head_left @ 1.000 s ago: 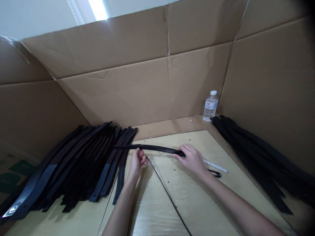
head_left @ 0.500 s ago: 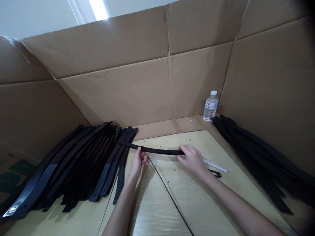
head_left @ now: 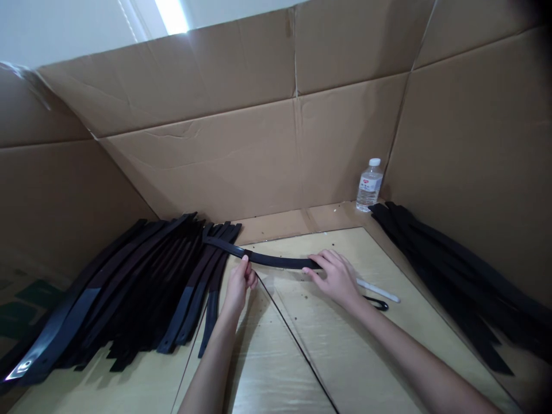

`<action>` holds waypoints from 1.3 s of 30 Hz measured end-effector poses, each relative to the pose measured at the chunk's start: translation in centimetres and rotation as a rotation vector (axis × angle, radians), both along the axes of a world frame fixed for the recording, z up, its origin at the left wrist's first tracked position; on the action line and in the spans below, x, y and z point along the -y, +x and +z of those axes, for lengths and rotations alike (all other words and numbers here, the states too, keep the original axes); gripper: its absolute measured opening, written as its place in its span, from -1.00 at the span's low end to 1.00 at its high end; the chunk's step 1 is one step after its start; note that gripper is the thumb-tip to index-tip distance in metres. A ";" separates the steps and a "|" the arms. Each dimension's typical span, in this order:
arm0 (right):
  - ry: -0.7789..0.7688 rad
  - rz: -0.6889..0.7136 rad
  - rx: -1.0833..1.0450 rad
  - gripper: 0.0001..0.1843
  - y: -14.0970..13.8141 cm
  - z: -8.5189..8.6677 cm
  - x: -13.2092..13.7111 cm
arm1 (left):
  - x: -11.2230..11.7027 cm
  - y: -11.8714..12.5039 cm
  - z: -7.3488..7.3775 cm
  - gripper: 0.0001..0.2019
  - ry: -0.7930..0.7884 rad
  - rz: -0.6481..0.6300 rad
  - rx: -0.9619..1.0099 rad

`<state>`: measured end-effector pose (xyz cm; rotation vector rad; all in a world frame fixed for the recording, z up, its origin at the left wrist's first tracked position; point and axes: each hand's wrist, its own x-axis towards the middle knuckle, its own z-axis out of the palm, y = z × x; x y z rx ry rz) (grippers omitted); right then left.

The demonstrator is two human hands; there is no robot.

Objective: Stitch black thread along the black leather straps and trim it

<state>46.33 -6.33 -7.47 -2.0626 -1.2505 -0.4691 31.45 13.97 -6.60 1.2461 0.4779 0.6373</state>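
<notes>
Before me a long, slightly curved black strip [head_left: 280, 262] is held crosswise above the board, its broad face turned up. My left hand [head_left: 238, 284] pinches it left of its middle, the thumb pressed on a darker band there. A thin dark cord [head_left: 297, 344] runs from beside the left fingers down to the lower edge of the view; whether those fingers grip it too I cannot tell. My right hand [head_left: 335, 275] has its fingers and thumb around the strip's right end, which they partly hide. The strip's left end reaches over the pile at the left.
A pile of similar black strips [head_left: 142, 287] lies at the left, and more black strips [head_left: 448, 276] at the right. Beside my right forearm are a white pen-like stick [head_left: 379, 290] and a black loop [head_left: 380, 304]. A water bottle [head_left: 369, 187] stands by the cardboard wall [head_left: 241, 161].
The strip has rolled about its length, so its broad face now shows instead of its narrow edge. My right thumb and fingers have shifted slightly left; the left hand has barely moved.
</notes>
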 end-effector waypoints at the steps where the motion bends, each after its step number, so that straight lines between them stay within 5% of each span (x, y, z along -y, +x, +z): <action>1: 0.013 -0.003 0.007 -0.67 0.0 0.0 0.0 | 0.0 0.0 0.0 -0.53 0.004 0.011 -0.006; 12: 0.048 -0.024 0.071 -0.73 0.2 -0.2 0.1 | 0.6 0.3 0.4 -0.54 -0.116 0.013 -0.056; 19: -0.006 -0.003 0.085 -0.78 0.2 -0.4 0.2 | 0.6 0.4 0.2 -0.46 0.026 0.042 -0.179; 34: -0.044 -0.081 0.094 -0.90 -0.3 -0.5 0.2 | 0.9 0.8 0.1 -0.55 0.007 0.050 -0.154; 39: -0.056 -0.091 -0.015 -0.72 -0.3 -0.4 0.0 | 0.6 0.8 -0.1 -0.58 -0.007 0.081 -0.053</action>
